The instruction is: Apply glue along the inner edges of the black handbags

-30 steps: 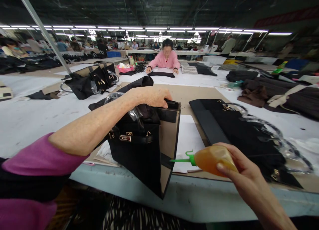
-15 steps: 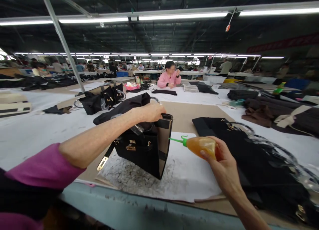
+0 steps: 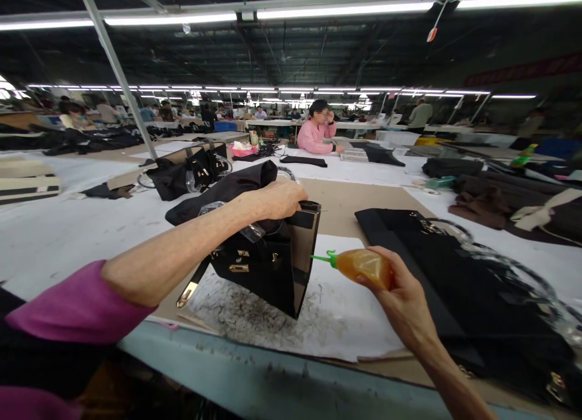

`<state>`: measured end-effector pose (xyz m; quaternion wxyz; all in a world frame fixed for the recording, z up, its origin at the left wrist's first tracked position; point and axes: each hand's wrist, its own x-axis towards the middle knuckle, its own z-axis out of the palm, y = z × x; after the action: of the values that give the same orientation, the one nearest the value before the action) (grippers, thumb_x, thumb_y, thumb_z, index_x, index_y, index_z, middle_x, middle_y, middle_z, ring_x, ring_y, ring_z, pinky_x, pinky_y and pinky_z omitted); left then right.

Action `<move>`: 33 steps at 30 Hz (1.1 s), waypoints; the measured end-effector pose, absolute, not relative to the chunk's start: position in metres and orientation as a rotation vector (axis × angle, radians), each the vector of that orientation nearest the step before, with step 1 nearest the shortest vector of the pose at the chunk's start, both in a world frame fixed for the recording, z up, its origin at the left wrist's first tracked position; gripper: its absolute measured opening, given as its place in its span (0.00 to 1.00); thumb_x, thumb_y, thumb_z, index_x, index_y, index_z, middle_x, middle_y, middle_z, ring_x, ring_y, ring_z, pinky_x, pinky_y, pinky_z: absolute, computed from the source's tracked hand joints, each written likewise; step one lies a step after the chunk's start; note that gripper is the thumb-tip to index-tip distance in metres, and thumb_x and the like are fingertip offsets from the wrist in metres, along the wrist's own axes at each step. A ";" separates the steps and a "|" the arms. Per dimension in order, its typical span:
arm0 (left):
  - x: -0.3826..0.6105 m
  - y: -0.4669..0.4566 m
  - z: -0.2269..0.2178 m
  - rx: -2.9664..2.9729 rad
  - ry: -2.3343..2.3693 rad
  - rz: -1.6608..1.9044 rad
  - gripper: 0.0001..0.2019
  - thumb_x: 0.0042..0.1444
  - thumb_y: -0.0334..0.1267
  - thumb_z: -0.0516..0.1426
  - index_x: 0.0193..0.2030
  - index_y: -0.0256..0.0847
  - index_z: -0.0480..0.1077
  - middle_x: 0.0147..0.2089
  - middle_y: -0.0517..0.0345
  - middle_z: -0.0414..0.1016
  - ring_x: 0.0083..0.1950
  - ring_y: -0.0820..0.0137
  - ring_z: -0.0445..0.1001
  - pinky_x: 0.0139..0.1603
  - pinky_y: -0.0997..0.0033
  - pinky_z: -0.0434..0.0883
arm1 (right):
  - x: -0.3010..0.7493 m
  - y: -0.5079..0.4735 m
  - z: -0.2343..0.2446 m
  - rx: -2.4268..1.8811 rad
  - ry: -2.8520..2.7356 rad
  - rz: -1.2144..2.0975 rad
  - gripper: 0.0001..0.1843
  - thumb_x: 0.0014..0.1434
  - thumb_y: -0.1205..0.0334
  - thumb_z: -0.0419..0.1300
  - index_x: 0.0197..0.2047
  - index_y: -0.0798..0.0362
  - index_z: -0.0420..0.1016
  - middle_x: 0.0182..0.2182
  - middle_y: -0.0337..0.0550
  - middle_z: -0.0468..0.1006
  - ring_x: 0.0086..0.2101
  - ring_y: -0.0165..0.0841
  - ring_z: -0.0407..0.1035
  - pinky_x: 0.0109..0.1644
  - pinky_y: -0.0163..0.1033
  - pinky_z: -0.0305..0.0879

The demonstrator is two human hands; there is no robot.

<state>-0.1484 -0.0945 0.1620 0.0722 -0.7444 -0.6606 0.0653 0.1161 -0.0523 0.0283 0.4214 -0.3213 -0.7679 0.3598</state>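
A black handbag [image 3: 254,268] with gold hardware stands tilted on a stained white sheet [image 3: 345,311], its beige-lined side panel facing right. My left hand [image 3: 284,199] is closed on the bag's top edge; the fingertips are partly hidden behind that edge. In my right hand [image 3: 400,280] is a squeeze bottle [image 3: 364,268] of amber liquid, most likely glue, with a green nozzle. The nozzle tip points left, at or very near the side panel's edge; I cannot tell whether it touches. A loose strap with a gold plate [image 3: 186,294] hangs at the bag's left.
A flat black bag piece [image 3: 436,280] with plastic-wrapped handles lies to the right. Another black handbag [image 3: 191,171] stands behind on the left. Dark folded fabric [image 3: 491,196] is piled at the right. A co-worker in pink [image 3: 316,132] sits across the table.
The view has shifted slightly. My right hand and the bottle sit a little further left, nearer the bag's side panel. My left hand keeps its hold. The co-worker's lower arm has moved right.
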 end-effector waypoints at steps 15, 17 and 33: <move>-0.132 -0.144 0.159 -2.100 -1.927 0.237 0.06 0.56 0.30 0.51 0.39 0.38 0.66 0.30 0.52 0.72 0.32 0.63 0.73 0.26 0.70 0.58 | 0.122 -0.059 -0.015 -0.796 -1.600 1.436 0.26 0.52 0.51 0.66 0.50 0.51 0.64 0.42 0.44 0.72 0.42 0.43 0.69 0.42 0.46 0.72; -0.129 -0.155 0.155 -2.066 -1.927 0.231 0.06 0.55 0.29 0.51 0.39 0.38 0.65 0.31 0.53 0.72 0.31 0.63 0.73 0.25 0.70 0.59 | 0.120 -0.059 -0.019 -0.803 -1.617 1.392 0.27 0.51 0.50 0.67 0.50 0.51 0.65 0.41 0.44 0.73 0.41 0.43 0.69 0.42 0.45 0.72; -0.088 -0.214 0.137 -2.012 -1.881 0.224 0.11 0.50 0.22 0.52 0.39 0.38 0.61 0.34 0.55 0.69 0.35 0.62 0.71 0.30 0.65 0.66 | 0.135 -0.069 -0.049 -0.862 -1.605 1.390 0.27 0.50 0.50 0.68 0.50 0.48 0.65 0.42 0.42 0.72 0.42 0.43 0.67 0.46 0.45 0.68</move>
<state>-0.0876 -0.2137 0.1373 0.1880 -0.7151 -0.6685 0.0798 0.1354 -0.0690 -0.0487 0.4126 -0.3426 -0.6380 0.5526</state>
